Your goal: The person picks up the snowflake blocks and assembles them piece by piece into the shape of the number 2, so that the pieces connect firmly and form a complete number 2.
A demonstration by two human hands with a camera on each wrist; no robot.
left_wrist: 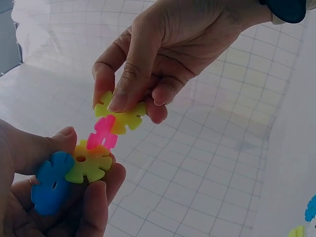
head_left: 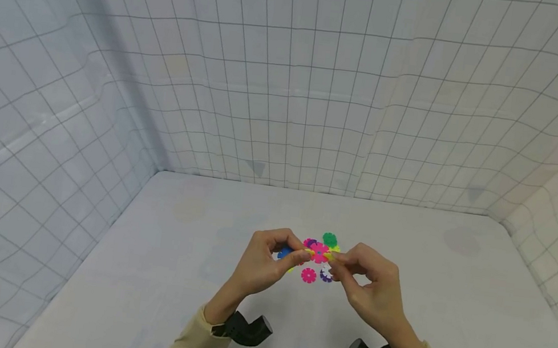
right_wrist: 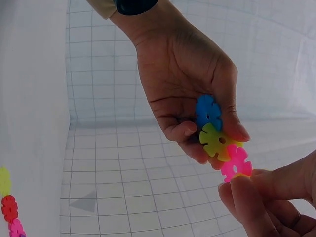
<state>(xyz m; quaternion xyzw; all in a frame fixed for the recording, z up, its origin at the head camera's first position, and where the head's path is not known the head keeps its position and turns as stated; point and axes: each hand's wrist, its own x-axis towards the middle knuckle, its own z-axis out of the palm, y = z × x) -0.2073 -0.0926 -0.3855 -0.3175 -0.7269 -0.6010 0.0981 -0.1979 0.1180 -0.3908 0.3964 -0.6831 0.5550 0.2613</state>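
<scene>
My left hand (head_left: 261,261) pinches a yellow notched flower-shaped disc (left_wrist: 91,168) between thumb and fingers. A blue disc (left_wrist: 52,183) is joined to that disc and lies against the left palm. Joined to the other side of the yellow disc stands a pink disc (left_wrist: 102,133), set on edge to it. My right hand (head_left: 374,288) pinches a second yellow disc (left_wrist: 129,118), which meets the pink one at its far side. Together the pieces form a short chain spanning both hands. In the right wrist view, fingertips hide most of the second yellow disc.
On the white table (head_left: 452,285), beyond and below the hands, lie a green disc (head_left: 330,239), a pink-red disc (head_left: 309,275) and a purple disc (head_left: 326,278). Gridded white curtain walls (head_left: 320,87) enclose the table's back and sides. Each wrist carries a black camera mount (head_left: 248,331).
</scene>
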